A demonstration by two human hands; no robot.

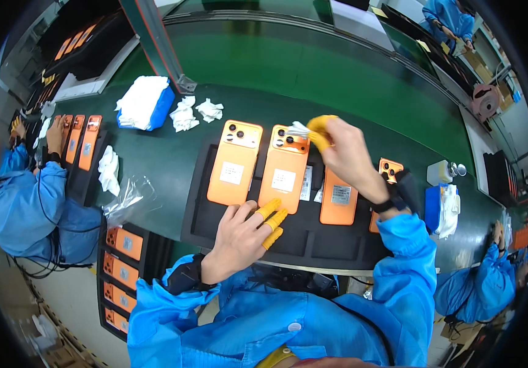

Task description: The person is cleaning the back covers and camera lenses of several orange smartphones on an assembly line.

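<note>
An orange smartphone (271, 161) lies back up on a black foam tray (294, 242), with a white label and a camera block at its far end. My right hand (345, 150), fingertips in yellow finger cots, pinches a folded white wipe (298, 129) against the camera block. My left hand (234, 236) is open, its yellow-cotted fingers stretched onto the near end of that phone. Another orange phone (218, 178) lies to its left. A third phone (337, 211), with a grey label, sits to the right, partly under my right arm. A fourth (391, 165) is mostly hidden by my right forearm.
A blue box of white wipes (164, 110) stands at the back left beside crumpled wipes (184, 115). Clear plastic film (132, 199) lies left of the tray. A dispenser bottle (439, 173) and another blue box (432, 205) stand right. Co-workers sit on both sides.
</note>
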